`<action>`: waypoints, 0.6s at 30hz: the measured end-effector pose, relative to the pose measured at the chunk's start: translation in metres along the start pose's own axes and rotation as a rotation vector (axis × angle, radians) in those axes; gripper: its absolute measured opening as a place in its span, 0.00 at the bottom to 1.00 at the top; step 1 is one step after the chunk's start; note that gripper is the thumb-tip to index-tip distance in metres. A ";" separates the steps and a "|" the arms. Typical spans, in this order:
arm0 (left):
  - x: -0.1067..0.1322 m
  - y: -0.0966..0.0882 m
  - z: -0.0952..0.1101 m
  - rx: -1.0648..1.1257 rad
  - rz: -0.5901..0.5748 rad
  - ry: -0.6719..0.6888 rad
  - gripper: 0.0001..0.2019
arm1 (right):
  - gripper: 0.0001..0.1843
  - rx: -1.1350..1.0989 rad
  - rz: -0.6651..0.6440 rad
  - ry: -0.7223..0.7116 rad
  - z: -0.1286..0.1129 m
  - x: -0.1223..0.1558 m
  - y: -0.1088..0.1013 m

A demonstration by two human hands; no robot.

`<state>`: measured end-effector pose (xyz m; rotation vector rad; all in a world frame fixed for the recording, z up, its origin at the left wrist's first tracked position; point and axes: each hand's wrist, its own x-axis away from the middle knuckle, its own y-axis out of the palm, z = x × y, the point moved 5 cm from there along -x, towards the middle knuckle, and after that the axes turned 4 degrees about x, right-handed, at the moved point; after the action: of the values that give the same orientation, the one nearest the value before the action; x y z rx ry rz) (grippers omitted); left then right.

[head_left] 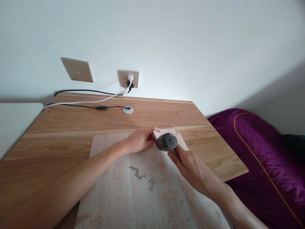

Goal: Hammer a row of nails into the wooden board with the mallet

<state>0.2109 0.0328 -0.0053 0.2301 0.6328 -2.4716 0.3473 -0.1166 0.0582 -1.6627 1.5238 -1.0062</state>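
My right hand point(188, 160) is wrapped round the handle of a rubber mallet point(166, 142) with a dark, worn, rounded head. The mallet is raised above the far part of a pale, whitish wooden board point(119, 197). Just left of the mallet head is my left hand point(141, 139), low over the board, its index finger lifted and its other fingers curled towards the thumb. The mallet head hides whatever those fingertips may pinch. Several thin metal nails point(141, 176) lie loose on the board, nearer to me than both hands.
Under the board is a wooden desk point(71, 121) set against a white wall. White and black cables point(90, 102) run along its back to a wall socket point(129, 79) and a round cable grommet point(127, 110). Purple fabric point(252, 143) covers something to the right.
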 end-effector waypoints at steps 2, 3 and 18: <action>0.000 0.000 0.000 -0.008 -0.008 0.016 0.23 | 0.14 0.000 0.019 0.019 0.002 0.008 -0.002; 0.000 0.000 0.001 -0.014 -0.009 0.021 0.23 | 0.14 0.004 0.024 0.035 0.004 0.012 -0.003; 0.000 0.001 -0.003 -0.014 -0.003 -0.015 0.22 | 0.15 0.001 -0.002 0.008 0.011 0.008 -0.013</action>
<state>0.2113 0.0336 -0.0085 0.2058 0.6444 -2.4689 0.3638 -0.1233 0.0648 -1.6611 1.5271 -1.0163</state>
